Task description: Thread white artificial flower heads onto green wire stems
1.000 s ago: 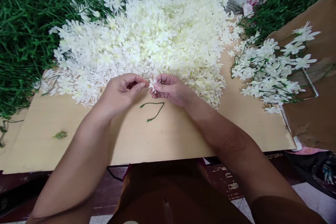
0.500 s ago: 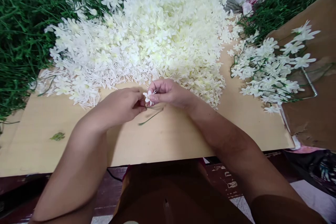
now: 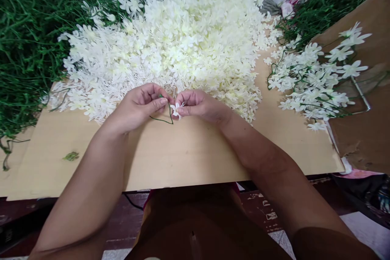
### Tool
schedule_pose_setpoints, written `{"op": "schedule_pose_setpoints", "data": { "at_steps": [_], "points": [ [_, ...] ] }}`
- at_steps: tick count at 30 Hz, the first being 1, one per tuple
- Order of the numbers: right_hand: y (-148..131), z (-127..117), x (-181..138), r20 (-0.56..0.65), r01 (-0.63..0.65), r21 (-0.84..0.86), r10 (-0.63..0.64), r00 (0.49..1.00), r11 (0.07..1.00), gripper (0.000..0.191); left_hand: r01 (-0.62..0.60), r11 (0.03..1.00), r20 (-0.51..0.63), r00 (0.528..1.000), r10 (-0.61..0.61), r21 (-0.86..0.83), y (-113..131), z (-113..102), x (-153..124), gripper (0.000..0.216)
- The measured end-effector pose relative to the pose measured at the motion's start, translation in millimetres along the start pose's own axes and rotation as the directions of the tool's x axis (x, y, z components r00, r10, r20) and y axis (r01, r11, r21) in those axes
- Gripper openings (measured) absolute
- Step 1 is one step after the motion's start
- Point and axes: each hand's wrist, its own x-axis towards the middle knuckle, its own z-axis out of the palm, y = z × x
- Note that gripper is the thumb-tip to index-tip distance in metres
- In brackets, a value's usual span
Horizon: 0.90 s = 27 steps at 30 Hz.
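Observation:
My left hand (image 3: 146,101) pinches a thin green artificial stem (image 3: 170,114) between thumb and fingers. The stem bends down and back to the left below the fingertips. Close beside it, my right hand (image 3: 196,103) grips a small white artificial flower (image 3: 176,109), its petals turned toward the left hand. The two sets of fingertips almost meet, and whether stem and flower touch I cannot tell. Right behind both hands rises a big heap of loose white flowers (image 3: 195,36).
Green stems (image 3: 30,40) are piled at the left, more stems (image 3: 332,4) at the back right. Stemmed white flowers (image 3: 317,77) rest by a brown cardboard box (image 3: 362,138) on the right. A green scrap (image 3: 71,156) lies on the tan board (image 3: 189,162).
My left hand has turned and risen slightly, bringing the green stem up beside the flower. My right hand has shifted a little to the right, still holding the white flower.

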Motion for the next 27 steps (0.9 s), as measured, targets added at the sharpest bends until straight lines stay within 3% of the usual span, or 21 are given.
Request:
{"op": "schedule_pose_setpoints", "data": {
  "at_steps": [3, 12, 16, 27],
  "points": [
    [-6, -1, -3, -0.075, 0.007, 0.04, -0.004, 0.997, 0.999, 0.036, -0.025, 0.999, 0.007, 1.0, 0.025, -0.02, 3, -1, -1, 0.028],
    [-10, 1, -3, -0.204, 0.04, 0.086, -0.022, 0.979, 0.995, 0.042, 0.033, 0.974, -0.045, 0.999, -0.024, 0.223, -11, 3, 0, 0.011],
    [-6, -1, 0, -0.219, 0.052, 0.021, -0.046, 0.975, 0.998, 0.04, -0.024, 0.941, -0.03, 0.999, 0.036, 0.337, -10, 3, -2, 0.012],
    [-2, 6, 2, -0.286, 0.02, -0.198, -0.077, 0.955, 0.98, 0.043, -0.035, 0.904, -0.067, 0.995, 0.07, 0.427, -2, 10, -4, 0.015]
  ]
}}
